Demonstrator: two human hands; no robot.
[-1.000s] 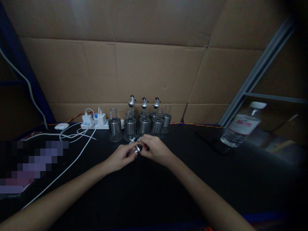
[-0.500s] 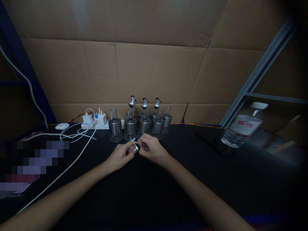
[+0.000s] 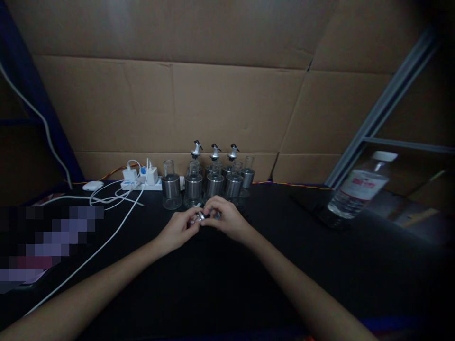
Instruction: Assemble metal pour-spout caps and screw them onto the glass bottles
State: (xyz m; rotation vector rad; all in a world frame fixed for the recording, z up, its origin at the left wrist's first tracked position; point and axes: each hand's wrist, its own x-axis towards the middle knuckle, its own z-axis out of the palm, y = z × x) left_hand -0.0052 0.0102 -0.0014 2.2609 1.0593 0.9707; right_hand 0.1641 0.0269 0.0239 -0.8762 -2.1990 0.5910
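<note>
My left hand (image 3: 178, 229) pinches a silver bottle pourer (image 3: 200, 217) between thumb and fingers, low over the black table. At the pourer's dark stopper end, my right hand (image 3: 228, 218) has its thumb and fingers closed around it; the fingers partly hide that end. Just behind my hands stand glass bottles with steel sleeves, the front ones with open necks, such as the leftmost bottle (image 3: 172, 185) and the bottle behind my right hand (image 3: 214, 181). In the back row, three carry silver pourers with black flaps, one being the left pourer (image 3: 196, 149).
A white power strip (image 3: 142, 185) with chargers and looping white cables lies left of the bottles. Beside it is a small white case (image 3: 93, 185). A water bottle (image 3: 359, 187) stands at right. Cardboard (image 3: 227, 104) walls the back. The left edge holds a blurred-out patch (image 3: 53, 241).
My right fingers have shifted around the pourer's stopper end, opening a little into a looser curl. The left hand stays nearly in place, and the pourer has turned slightly.
</note>
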